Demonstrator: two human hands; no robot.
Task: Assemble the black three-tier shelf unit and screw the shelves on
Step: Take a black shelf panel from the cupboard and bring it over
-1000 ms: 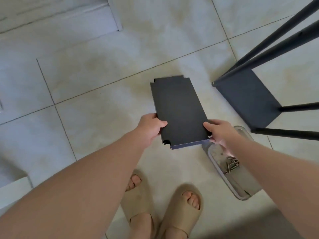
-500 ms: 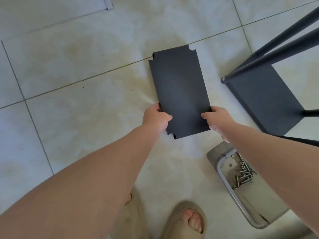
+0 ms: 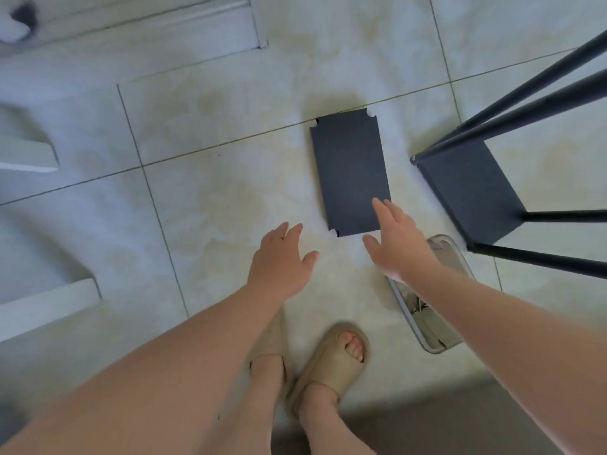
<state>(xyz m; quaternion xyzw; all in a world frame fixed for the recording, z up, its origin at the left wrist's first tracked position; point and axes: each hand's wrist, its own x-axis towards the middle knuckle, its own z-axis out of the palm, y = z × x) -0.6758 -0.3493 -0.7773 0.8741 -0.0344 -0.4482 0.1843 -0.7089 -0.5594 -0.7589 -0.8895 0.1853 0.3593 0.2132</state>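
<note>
We see a change from half a second ago: both hands gripped the flat black rectangular shelf panel [image 3: 349, 172] by its near edge then, and now they have let go. It lies flat on the pale tiled floor [image 3: 213, 208], long side running away from us, all 4 notched corners showing. The left hand [image 3: 279, 257] is empty with fingers straight and spread, apart from the panel on its left. The right hand [image 3: 397, 244] is also empty and spread, over the near right corner; we cannot tell if it touches. We judge the panel is only parked here, not yet fitted or screwed. The black metal frame [image 3: 469, 195] stands just right of it with 1 shelf already at the base and 4 thin poles leaning out of view. A grey tray [image 3: 450, 257] holding the screws [image 3: 415, 307] sits near the panel's right corner, partly under the right forearm. Room: bare floor left of and beyond the panel. It is tight on the right between panel edge, tray rim and frame corner. Beige sandals [image 3: 331, 359] sit near below, white boards [image 3: 42, 307] well apart at left.
</note>
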